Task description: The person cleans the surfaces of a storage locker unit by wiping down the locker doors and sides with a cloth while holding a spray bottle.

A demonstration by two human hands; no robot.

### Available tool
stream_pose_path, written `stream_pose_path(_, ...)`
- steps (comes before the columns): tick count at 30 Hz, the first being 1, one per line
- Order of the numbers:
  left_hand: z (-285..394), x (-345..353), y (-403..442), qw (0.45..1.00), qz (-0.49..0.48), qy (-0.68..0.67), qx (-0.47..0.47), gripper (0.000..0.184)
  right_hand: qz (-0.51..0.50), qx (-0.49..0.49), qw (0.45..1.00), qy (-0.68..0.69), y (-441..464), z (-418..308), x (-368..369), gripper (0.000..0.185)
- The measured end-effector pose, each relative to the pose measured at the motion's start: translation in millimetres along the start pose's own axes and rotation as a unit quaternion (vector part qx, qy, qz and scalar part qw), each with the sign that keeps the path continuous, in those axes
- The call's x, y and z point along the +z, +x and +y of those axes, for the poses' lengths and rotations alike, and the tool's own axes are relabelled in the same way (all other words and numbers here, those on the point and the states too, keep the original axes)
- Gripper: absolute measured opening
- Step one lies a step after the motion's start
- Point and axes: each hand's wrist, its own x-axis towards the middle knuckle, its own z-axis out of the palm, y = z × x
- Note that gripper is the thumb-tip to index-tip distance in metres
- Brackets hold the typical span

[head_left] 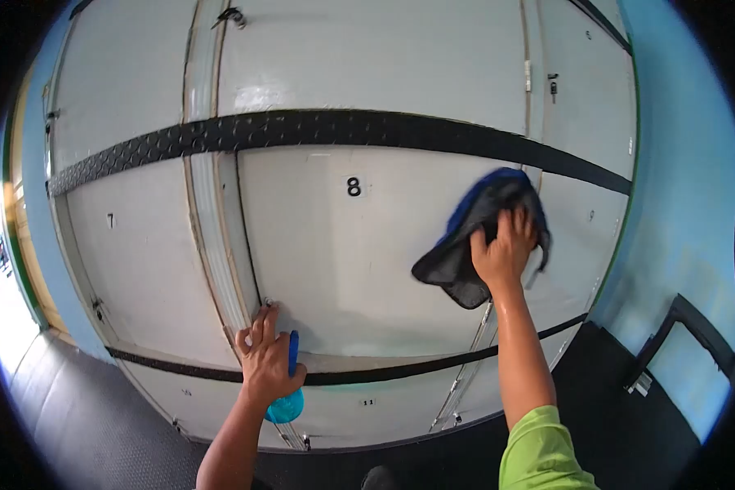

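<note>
The right hand was up high, out of a lime-green sleeve, its fingers spread flat over a dark cloth with a blue edge; that cloth lay against the right side of the white door marked 8, reaching over towards the door marked 9; whether those fingers pinched any of its folds, one could not tell; down on the other side, the left hand had the blue bottle in its hold, the bottle's upper part poking up beside the thumb; its fingers stretched upward, right by the small lock at the door's lower left corner; the bottle hung in front of the lower black strip; the door marked 7 stood to the left, the door marked 11 below
</note>
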Motion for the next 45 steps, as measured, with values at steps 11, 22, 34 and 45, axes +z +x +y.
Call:
stream_pose_path(11, 11, -9, 4, 0.998, -0.031, -0.022, -0.048, 0.045, -0.241, -0.137, 0.93, 0.243, -183, -180, 8, 0.048)
stream_pose_path(22, 3, -9, 3, 0.997, -0.043, -0.04, -0.04, 0.048, -0.259, -0.106, 0.872, 0.402, -140, -167, 37, 0.037)
stream_pose_path(34, 6, -5, 2, 0.998, -0.011, -0.053, -0.043, 0.05, -0.242, -0.133, 0.917, 0.287, -158, -147, 16, 0.029)
stream_pose_path(45, 7, -5, 4, 0.997, -0.022, -0.052, -0.052, 0.048, -0.104, 0.172, 0.939, 0.28, -321, -74, -18, 0.057)
